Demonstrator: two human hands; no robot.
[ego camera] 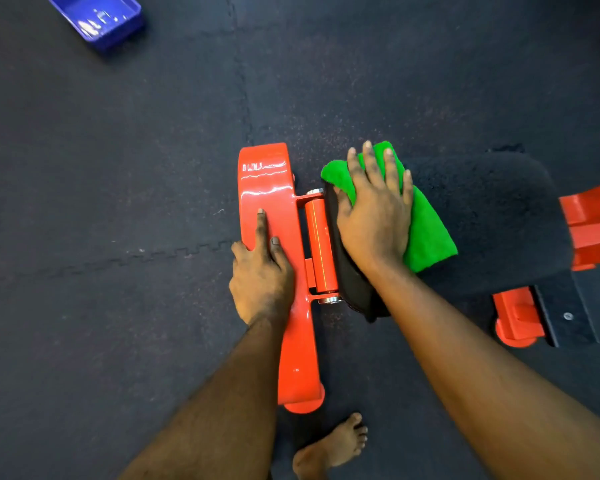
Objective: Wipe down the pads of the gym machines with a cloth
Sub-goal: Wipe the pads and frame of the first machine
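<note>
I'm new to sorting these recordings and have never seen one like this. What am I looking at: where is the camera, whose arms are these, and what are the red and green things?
The camera sits on a person's head and looks down, so both arms are that person's own. The red frame is the steel part of a gym machine, and the black pad is its cushion. The right hand lies flat on a green cloth, pressing it onto the pad to wipe it. The left hand steadies the red frame, with the index finger straight along it and the other fingers bent over its edge. Lower down is the person's bare foot on the dark rubber floor. A blue tray sits on the floor at upper left.
</note>
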